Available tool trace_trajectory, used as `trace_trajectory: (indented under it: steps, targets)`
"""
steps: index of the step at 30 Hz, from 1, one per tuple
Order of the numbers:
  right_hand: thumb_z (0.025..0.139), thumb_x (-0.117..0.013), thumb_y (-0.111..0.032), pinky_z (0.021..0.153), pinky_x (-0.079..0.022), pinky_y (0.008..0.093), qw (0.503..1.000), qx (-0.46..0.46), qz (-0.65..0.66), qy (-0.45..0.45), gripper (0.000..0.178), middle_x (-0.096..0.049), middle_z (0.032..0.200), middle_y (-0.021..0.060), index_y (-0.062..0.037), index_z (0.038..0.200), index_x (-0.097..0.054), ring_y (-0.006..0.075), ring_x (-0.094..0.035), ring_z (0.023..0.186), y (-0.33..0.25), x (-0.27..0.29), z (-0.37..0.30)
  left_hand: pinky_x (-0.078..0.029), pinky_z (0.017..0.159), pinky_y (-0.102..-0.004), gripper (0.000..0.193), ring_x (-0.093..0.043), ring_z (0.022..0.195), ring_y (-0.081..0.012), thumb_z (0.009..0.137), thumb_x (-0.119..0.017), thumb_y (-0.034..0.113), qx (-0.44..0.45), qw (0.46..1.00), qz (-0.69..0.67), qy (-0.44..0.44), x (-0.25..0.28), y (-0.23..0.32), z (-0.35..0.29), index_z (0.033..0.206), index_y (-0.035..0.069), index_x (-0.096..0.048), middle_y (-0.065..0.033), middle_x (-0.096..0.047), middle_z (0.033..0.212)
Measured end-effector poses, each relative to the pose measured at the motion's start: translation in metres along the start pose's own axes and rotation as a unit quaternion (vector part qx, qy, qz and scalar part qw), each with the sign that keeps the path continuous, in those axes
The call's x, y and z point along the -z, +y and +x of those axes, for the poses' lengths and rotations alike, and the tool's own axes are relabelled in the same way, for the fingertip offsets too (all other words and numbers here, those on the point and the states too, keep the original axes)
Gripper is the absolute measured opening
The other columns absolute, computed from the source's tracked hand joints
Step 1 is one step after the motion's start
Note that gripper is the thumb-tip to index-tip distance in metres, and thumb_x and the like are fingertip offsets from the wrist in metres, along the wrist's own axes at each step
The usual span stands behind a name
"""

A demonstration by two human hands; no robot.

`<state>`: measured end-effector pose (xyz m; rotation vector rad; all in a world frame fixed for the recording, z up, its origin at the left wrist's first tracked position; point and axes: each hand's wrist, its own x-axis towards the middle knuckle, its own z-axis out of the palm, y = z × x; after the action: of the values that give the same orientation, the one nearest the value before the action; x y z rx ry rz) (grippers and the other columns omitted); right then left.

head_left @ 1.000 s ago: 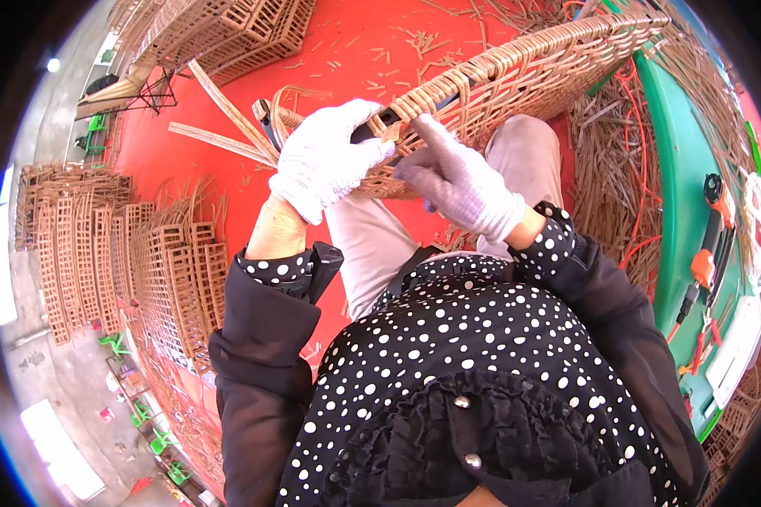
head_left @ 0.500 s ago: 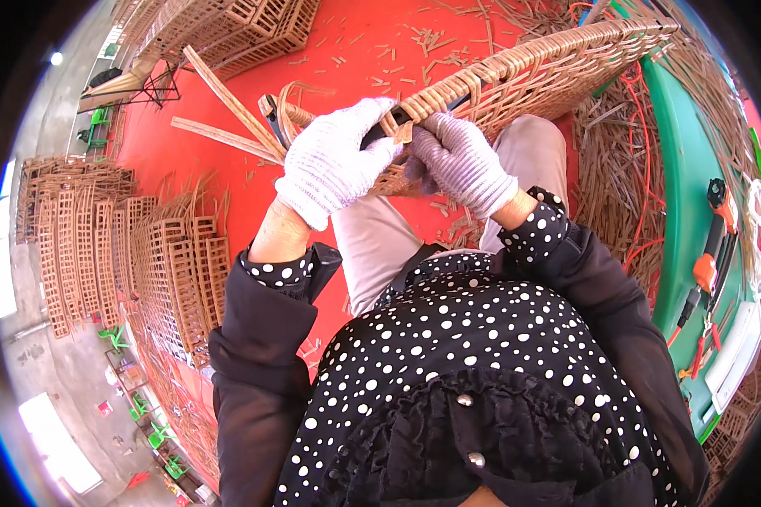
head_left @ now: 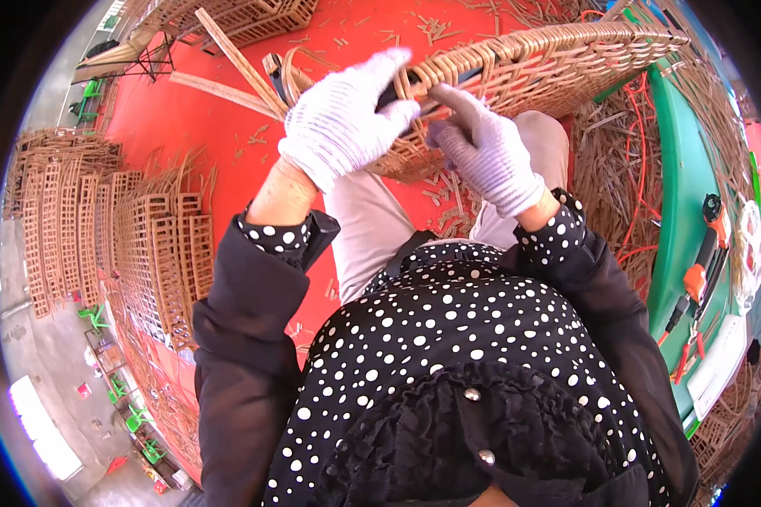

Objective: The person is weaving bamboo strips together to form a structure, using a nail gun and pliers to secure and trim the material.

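Note:
A brown woven wicker panel (head_left: 558,80), with a rim bound in wrapped strips, slants across the top above my knees. My left hand (head_left: 338,122), in a white ribbed glove, is closed around the dark bare stretch of rim near the panel's left end; its palm side is hidden. My right hand (head_left: 495,156), gloved too, has its index finger stretched to the edge of the wrapping, with the thumb apart below. Nothing shows between those fingers. Two long flat strips (head_left: 232,55) stick out past my left hand, and a thin strip loops there.
Red sheeting (head_left: 355,42) strewn with strip offcuts covers the floor. Stacked wicker lattice pieces (head_left: 156,245) stand at the left. On the right, a green table (head_left: 693,160) carries an orange-and-black power tool (head_left: 702,262) and red-handled pliers (head_left: 689,359). Piled strips (head_left: 609,177) and an orange cord lie beside it.
My right hand has let go of the short strip end at the rim and moved slightly right and down, its fingers loosening. My left hand keeps its hold, its fingers shifting upward.

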<state>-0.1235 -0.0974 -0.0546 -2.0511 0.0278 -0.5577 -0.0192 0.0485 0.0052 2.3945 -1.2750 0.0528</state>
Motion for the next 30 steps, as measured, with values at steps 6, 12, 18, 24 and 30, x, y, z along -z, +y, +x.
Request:
trace_trajectory:
  steps: [6,12,18,24,30]
  targets:
    - [0.086,-0.053,-0.007,0.056,-0.048,0.0248,0.986,0.062,0.094,0.126,0.017,-0.063,0.076,0.0064,-0.0045,0.101,-0.06,0.0136,-0.06,0.06,-0.007,0.019,0.025,-0.047,0.087,-0.0282,0.046,-0.058,0.099,-0.0166,0.081,-0.054,-0.006,0.046,0.927,-0.372,0.013,0.01,0.001,0.003,0.125,0.002,-0.044,-0.012,-0.061,0.106]
    - [0.085,-0.056,-0.017,0.066,-0.049,0.0264,0.99,0.108,-0.066,-0.058,0.023,-0.065,0.081,0.0092,0.0016,0.099,-0.058,0.018,-0.062,0.072,-0.083,0.025,0.065,-0.047,0.07,-0.0222,0.037,-0.059,0.079,-0.0116,0.074,-0.059,-0.009,0.112,0.855,-0.499,0.08,0.009,0.017,-0.002,0.106,0.002,-0.043,-0.0094,-0.061,0.091]
    - [0.087,-0.055,-0.013,0.067,-0.048,0.0219,0.966,-0.085,0.193,-0.147,0.017,-0.063,0.083,0.007,0.0023,0.095,-0.056,0.0117,-0.06,0.075,-0.06,0.021,0.091,-0.048,0.061,-0.026,0.033,-0.061,0.067,-0.0146,0.075,-0.068,0.007,0.089,0.959,-0.161,0.215,0.003,0.02,-0.004,0.098,0.003,-0.045,-0.0089,-0.061,0.076]
    - [0.09,-0.051,-0.016,0.065,-0.046,0.0211,0.95,-0.092,0.259,-0.148,0.02,-0.059,0.076,0.0037,0.0036,0.094,-0.055,0.0102,-0.056,0.068,-0.061,0.025,0.098,-0.05,0.065,-0.0388,0.037,-0.065,0.074,-0.0284,0.083,-0.055,0.043,0.193,0.972,0.131,0.032,0.003,0.004,0.006,0.095,0.008,-0.061,-0.0133,-0.065,0.078]
    - [0.092,-0.047,-0.02,0.072,-0.049,0.0274,0.877,-0.035,0.421,-0.229,0.022,-0.061,0.079,0.0074,-0.0007,0.095,-0.056,0.0161,-0.06,0.075,-0.026,0.01,0.141,-0.047,0.048,-0.0383,0.04,-0.06,0.052,-0.029,0.086,-0.048,0.044,0.001,0.983,0.172,0.056,0.021,-0.038,0.026,0.078,0.006,-0.057,-0.0114,-0.059,0.058]
